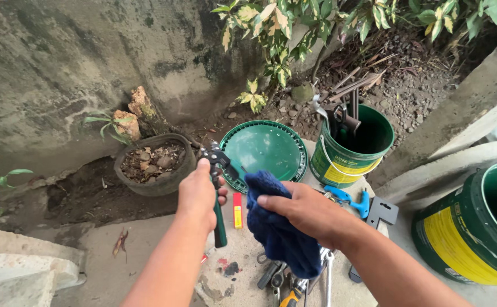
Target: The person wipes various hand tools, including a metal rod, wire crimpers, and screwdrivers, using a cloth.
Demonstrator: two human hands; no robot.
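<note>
Your left hand [199,195] is clenched on the green-handled pliers [217,187] held over the slab, your right hand [305,211] bunches the blue rag [277,227] beside them, so watch it, that rag could snag in the jaws and pinch you.

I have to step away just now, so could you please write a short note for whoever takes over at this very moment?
Left hand: fingers closed round the green-handled tool, held upright, head up.
Right hand: grips the blue cloth, pressed against the tool's handle.
Nearby: green lid, small green bucket holding tools, more hand tools lying under the cloth.
Done: tool and cloth in hand, cloth at the tool.
Left: how clean the tool is cannot be told; the other tools lie untouched.
</note>
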